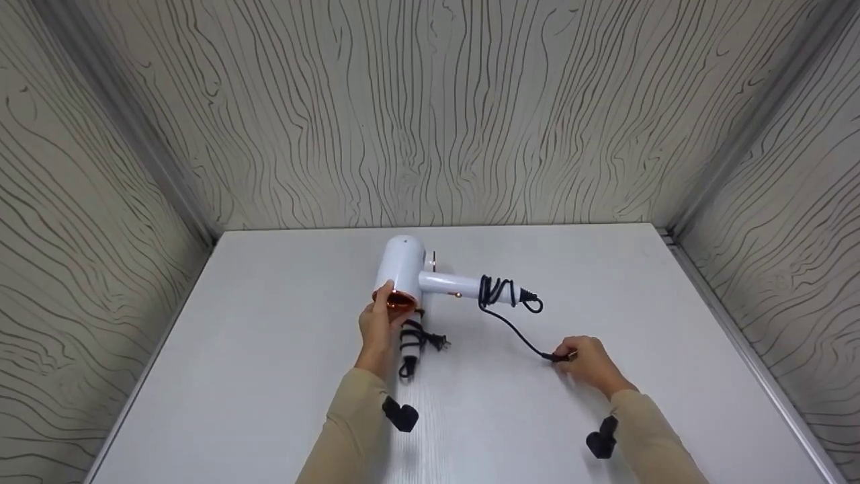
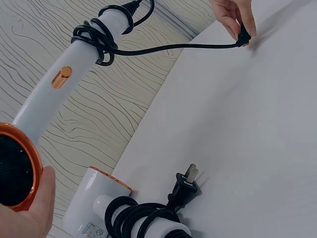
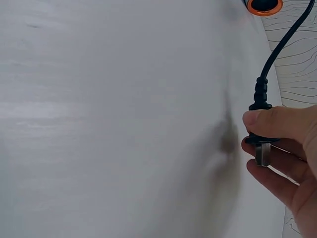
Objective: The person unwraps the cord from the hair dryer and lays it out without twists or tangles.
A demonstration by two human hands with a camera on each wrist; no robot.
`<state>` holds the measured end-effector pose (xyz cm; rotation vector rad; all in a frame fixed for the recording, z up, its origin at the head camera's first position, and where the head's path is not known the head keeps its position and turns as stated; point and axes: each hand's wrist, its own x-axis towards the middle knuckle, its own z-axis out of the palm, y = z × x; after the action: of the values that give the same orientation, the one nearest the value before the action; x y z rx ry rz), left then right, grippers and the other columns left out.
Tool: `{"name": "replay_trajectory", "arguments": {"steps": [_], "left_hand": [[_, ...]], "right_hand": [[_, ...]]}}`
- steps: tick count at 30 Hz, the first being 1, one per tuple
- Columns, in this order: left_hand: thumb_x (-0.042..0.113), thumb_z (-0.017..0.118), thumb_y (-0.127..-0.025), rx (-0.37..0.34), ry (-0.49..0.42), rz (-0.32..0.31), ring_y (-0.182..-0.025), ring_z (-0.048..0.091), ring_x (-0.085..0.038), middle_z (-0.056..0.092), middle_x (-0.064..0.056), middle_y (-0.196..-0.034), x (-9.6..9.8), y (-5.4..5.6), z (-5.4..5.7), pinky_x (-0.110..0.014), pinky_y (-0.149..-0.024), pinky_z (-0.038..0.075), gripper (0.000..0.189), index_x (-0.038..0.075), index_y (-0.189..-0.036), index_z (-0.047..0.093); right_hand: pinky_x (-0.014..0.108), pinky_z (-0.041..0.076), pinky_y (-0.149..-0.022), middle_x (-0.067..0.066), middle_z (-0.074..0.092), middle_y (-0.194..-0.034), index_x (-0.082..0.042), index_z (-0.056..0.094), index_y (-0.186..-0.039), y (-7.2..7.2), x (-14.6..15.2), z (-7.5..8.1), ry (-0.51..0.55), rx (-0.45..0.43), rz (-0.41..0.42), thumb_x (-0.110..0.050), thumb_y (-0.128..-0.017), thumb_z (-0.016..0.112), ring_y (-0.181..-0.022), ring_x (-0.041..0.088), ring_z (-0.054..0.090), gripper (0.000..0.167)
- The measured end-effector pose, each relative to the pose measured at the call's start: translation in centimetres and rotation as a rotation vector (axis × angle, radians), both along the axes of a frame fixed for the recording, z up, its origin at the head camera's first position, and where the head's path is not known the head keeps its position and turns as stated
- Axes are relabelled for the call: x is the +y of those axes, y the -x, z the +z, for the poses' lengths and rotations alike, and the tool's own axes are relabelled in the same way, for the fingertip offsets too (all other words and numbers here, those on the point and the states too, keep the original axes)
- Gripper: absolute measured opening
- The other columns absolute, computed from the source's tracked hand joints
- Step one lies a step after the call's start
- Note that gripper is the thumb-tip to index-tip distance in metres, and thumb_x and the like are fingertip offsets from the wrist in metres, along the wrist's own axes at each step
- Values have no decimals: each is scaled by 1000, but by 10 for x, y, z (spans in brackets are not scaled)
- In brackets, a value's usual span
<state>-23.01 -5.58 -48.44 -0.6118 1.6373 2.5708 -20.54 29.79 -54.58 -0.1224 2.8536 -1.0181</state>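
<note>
My left hand [image 1: 377, 329] grips the barrel of a white hair dryer [image 1: 402, 262] by its copper-rimmed end, holding it above the table. The handle points right, and a black cord [image 1: 497, 290] is wound round its lower part. A free length of that cord runs to my right hand [image 1: 588, 363], which pinches the black plug [image 3: 258, 136] between thumb and fingers; its metal prongs show in the right wrist view. Beneath the held dryer lies a second white hair dryer [image 2: 81, 203], partly hidden in the head view. Its own cord is wrapped round its handle, with the plug [image 2: 184, 186] sticking out.
The white table [image 1: 269, 376] spreads under both hands. Wood-grain patterned panels [image 1: 430, 121] rise behind and on both sides, with grey metal strips [image 1: 154, 154] at the corners. Black wrist-worn devices [image 1: 401, 413] sit on both sleeves.
</note>
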Motion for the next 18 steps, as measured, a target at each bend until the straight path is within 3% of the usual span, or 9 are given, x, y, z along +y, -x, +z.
{"name": "replay_trajectory", "arguments": {"steps": [7, 13, 18], "left_hand": [[45, 52, -94, 17, 11, -11, -105, 60, -19, 48, -23, -134, 1, -1, 0, -37, -105, 50, 70, -9, -136, 36], [41, 53, -94, 36, -29, 21, -97, 63, -17, 50, -24, -130, 4, 0, 0, -34, -98, 55, 68, -12, -134, 37], [43, 54, -94, 14, -25, 10, -104, 62, -20, 51, -23, -133, 5, 0, -1, -38, -104, 51, 69, -10, -135, 37]], "right_hand": [[43, 57, -81, 11, 71, -87, -1, 66, -85, 0, 2, -3, -1, 51, 37, 7, -76, 70, -86, 24, 65, 13], [48, 56, -85, 14, 70, -91, -1, 67, -90, -1, 0, -3, 6, 30, 40, 7, -77, 69, -90, 28, 66, 16], [49, 54, -89, 14, 71, -96, -2, 68, -94, -2, -2, -2, -12, 5, 25, 6, -78, 69, -96, 29, 65, 18]]}}
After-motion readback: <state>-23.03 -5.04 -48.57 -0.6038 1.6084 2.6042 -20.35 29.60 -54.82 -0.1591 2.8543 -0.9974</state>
